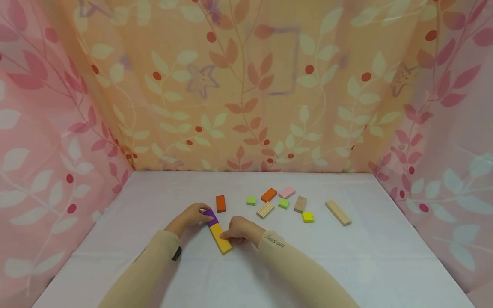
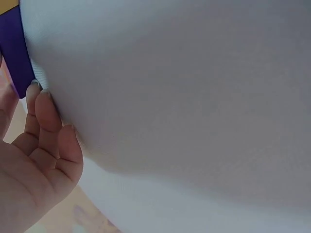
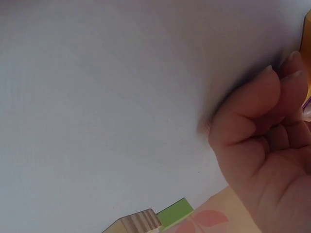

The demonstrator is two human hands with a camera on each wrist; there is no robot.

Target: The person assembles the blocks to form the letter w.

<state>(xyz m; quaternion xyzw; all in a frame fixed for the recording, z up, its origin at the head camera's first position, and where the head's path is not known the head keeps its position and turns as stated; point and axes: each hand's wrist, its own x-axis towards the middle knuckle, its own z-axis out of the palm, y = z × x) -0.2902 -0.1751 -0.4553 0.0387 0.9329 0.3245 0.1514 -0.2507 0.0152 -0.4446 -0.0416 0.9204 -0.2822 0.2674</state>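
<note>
Fingers, head view: left hand (image 1: 194, 214) pinching purple oblong block (image 1: 209, 212); right hand (image 1: 242, 229) touching yellow oblong block (image 1: 220, 242), pinch unclear. Pair set end to end on table (image 1: 369, 261); nine loose blocks (image 1: 268, 195), seemingly unplaced. Left wrist: purple-yellow joint closed. Right wrist: curled fingers beside yellow.

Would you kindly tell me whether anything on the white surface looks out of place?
Nothing stands out as damaged or spilled. The yellow rectangular block and purple block lie end to end, and the long pale wooden block merely sits apart, farthest right.
</note>
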